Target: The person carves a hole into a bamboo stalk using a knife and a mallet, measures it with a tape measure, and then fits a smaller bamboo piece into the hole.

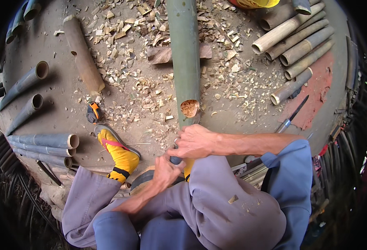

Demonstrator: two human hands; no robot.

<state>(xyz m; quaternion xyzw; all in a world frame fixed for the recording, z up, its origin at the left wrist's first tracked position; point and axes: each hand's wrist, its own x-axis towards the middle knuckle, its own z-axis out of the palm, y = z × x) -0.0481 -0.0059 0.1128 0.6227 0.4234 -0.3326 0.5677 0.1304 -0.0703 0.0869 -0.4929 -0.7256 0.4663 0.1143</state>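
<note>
A thick green bamboo pole runs from the top of the view down toward my hands. Near its close end is a rough oval hole with a pale, chipped inside. My right hand is closed just below that end, its fingers curled down. Beneath it, my left hand is closed too, beside my knee. Between them shows a short dark, rounded, handle-like piece, gripped by both hands. The rest of that piece is hidden by my fingers and leg, so its kind cannot be made out.
A brown block lies crosswise under the pole. Wood chips litter the ground. A knife lies at right, near cut bamboo tubes. At left are a brown bamboo piece, an orange-black tape measure and more tubes.
</note>
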